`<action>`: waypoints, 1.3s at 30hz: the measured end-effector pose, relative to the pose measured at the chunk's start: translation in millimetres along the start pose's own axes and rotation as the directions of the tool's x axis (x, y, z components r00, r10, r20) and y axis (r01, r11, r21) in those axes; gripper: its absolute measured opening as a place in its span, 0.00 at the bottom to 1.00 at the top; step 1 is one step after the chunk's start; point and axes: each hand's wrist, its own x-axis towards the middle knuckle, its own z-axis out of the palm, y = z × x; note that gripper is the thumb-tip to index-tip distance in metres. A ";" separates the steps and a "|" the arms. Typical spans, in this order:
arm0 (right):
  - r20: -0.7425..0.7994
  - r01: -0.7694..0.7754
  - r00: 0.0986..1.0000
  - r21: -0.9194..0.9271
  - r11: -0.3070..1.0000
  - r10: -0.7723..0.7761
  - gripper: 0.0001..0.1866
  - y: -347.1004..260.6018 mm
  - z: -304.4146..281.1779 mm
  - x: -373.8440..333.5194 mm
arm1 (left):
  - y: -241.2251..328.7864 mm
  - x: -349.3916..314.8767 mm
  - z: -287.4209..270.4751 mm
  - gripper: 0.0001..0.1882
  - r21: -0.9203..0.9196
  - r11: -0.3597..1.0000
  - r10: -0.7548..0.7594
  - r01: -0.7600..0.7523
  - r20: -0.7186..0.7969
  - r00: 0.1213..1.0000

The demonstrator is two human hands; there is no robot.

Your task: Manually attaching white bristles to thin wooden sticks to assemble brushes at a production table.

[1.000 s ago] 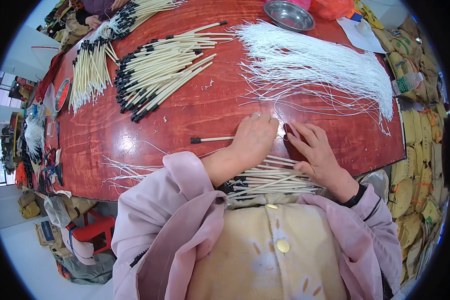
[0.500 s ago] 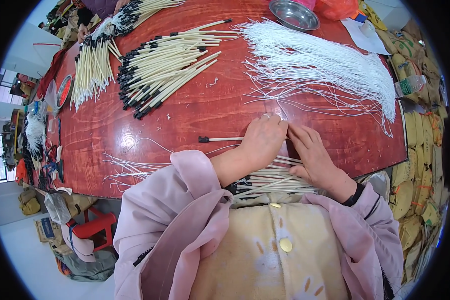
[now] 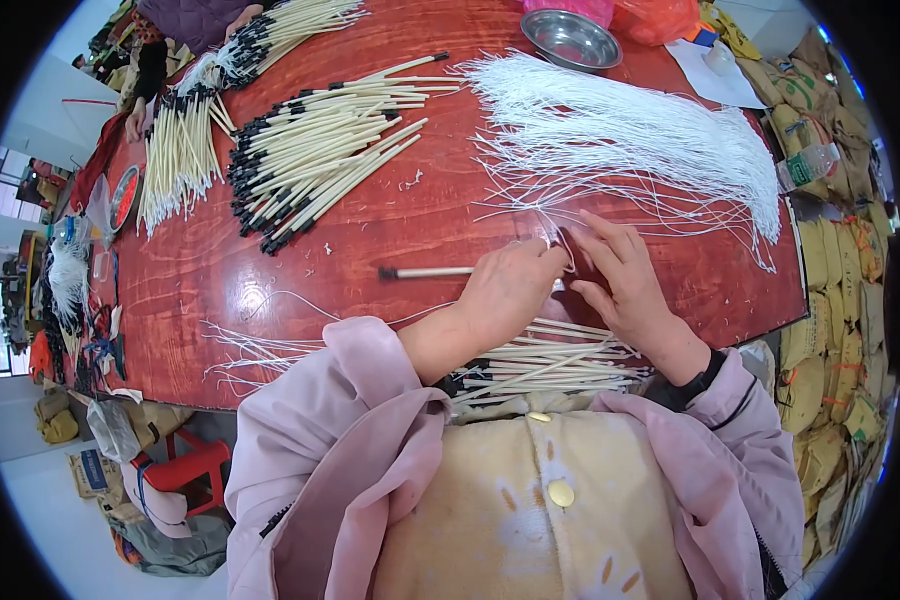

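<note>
My left hand [image 3: 511, 290] is closed around a cream rod [image 3: 440, 272], whose black-capped end sticks out to the left. A thin white cord [image 3: 570, 250] loops up at the fingertips of this hand. Close by on the right, my right hand [image 3: 620, 275] has its fingers and thumb apart, with nothing visible in them. Below both hands, a bundle of pale rods [image 3: 545, 362] with black ends lies between the table edge and my body. A mass of long white cords [image 3: 630, 135] spreads over the table just beyond my right hand.
The red wooden table [image 3: 370, 235] carries piles of black-capped rods [image 3: 320, 140] at the far left. A steel bowl [image 3: 570, 40] stands at the back. Loose white cords [image 3: 260, 345] lie by my left sleeve. Stacked sacks [image 3: 830, 320] line the right side; a red stool [image 3: 198, 465] stands left.
My right hand has separated from the left and its fingers have spread. My left hand and its rod have shifted slightly left, and a loop of white cord now shows between the hands.
</note>
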 end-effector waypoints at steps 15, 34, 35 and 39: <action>-0.022 0.186 0.982 0.159 0.970 -0.185 0.08 6.9 -6.9 32.2 | -3.6 -8.1 -31.0 0.05 0.111 0.993 0.054 -0.039 -0.136 0.989; 0.040 0.154 0.986 0.103 0.983 -0.159 0.08 1.0 0.2 27.7 | -1.5 -7.6 -17.4 0.20 -0.055 0.998 0.025 -0.028 -0.055 0.998; 0.028 0.142 0.989 0.102 0.985 -0.146 0.08 0.2 -0.1 27.5 | -0.4 -6.5 -17.6 0.21 -0.054 0.998 0.015 -0.017 -0.046 0.999; 0.003 0.097 0.995 0.132 0.986 -0.098 0.10 -3.3 -3.3 25.3 | 2.8 -5.8 -20.9 0.21 -0.073 0.997 -0.006 0.003 -0.044 0.999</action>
